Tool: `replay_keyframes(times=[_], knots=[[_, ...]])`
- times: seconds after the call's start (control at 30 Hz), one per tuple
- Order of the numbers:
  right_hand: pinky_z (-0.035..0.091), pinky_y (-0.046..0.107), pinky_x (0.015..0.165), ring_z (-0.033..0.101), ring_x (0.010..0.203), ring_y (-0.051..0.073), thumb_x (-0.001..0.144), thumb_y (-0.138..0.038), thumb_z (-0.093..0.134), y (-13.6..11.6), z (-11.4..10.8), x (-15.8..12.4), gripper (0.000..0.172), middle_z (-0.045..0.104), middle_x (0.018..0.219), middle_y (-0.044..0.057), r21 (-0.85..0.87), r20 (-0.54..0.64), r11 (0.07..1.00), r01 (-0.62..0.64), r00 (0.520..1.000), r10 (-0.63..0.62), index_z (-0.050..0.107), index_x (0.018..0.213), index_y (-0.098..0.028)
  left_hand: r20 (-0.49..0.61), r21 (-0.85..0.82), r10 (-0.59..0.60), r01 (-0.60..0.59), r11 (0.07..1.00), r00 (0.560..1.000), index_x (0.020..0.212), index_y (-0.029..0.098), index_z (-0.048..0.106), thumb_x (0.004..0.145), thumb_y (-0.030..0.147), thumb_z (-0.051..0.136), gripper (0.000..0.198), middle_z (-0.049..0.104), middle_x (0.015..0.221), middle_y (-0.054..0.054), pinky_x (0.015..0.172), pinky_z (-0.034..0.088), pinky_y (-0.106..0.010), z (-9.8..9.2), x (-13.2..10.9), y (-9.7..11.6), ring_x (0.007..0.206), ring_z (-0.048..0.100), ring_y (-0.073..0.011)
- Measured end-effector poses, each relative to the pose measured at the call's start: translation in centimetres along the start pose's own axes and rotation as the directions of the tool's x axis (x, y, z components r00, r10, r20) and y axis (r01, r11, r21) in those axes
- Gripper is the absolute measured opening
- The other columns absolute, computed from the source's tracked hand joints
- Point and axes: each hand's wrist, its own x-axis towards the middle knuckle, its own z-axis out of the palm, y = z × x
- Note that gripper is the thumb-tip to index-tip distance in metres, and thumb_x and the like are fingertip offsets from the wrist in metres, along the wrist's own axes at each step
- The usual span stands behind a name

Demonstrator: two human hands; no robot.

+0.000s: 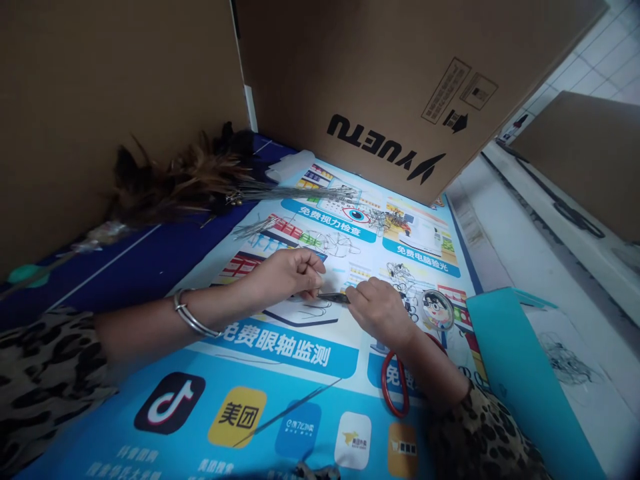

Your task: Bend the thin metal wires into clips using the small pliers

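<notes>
My right hand (381,312) is closed around a pair of pliers, whose dark metal jaws (334,297) point left. The jaw tips meet the fingertips of my left hand (295,275), which is closed in a pinch; whatever it holds is too small to make out. Just below the fingers lie bent thin wires (313,311) on the printed sheet. Past my hands are looped wire pieces (335,244) and a bundle of straight wires (300,193). Dark coiled wire (400,275) lies beyond my right hand, near a round tin or roll with a cartoon face (438,309).
Red-handled scissors (389,387) lie partly under my right forearm. Brown feathers (185,173) sit at the back left. Large cardboard boxes (370,80) wall the far side. A teal box (525,387) stands at the right, beside more tangled wire (567,359). A long thin strip (290,410) lies in front.
</notes>
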Motion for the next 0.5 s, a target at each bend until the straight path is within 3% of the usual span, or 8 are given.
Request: replay_keyframes(times=[0.17, 0.5], knots=[[0.031, 0.031, 0.064, 0.050, 0.075, 0.018, 0.093, -0.021, 0.053, 0.2, -0.4, 0.0, 0.012, 0.062, 0.081, 0.004, 0.113, 0.123, 0.993, -0.043, 0.992, 0.029, 0.064, 0.094, -0.017, -0.009, 0.133, 0.023, -0.022, 0.991, 1.000, 0.085, 0.017, 0.060, 0.074, 0.025, 0.071, 0.017, 0.065, 0.059, 0.004, 0.051, 0.046, -0.022, 0.3, -0.3, 0.1, 0.053, 0.061, -0.0117], [0.038, 0.026, 0.070, 0.060, 0.087, 0.018, 0.091, -0.023, 0.054, 0.6, -1.4, 0.8, 0.019, 0.069, 0.091, 0.006, 0.283, 0.383, 0.943, -0.177, 0.922, 0.059, 0.067, 0.104, -0.018, -0.009, 0.149, 0.004, -0.002, 0.989, 1.000, 0.082, 0.018, 0.060, 0.068, 0.031, 0.070, 0.021, 0.061, 0.058, 0.005, 0.052, 0.045, -0.023, 1.1, -0.9, 0.3, 0.054, 0.058, -0.0113]])
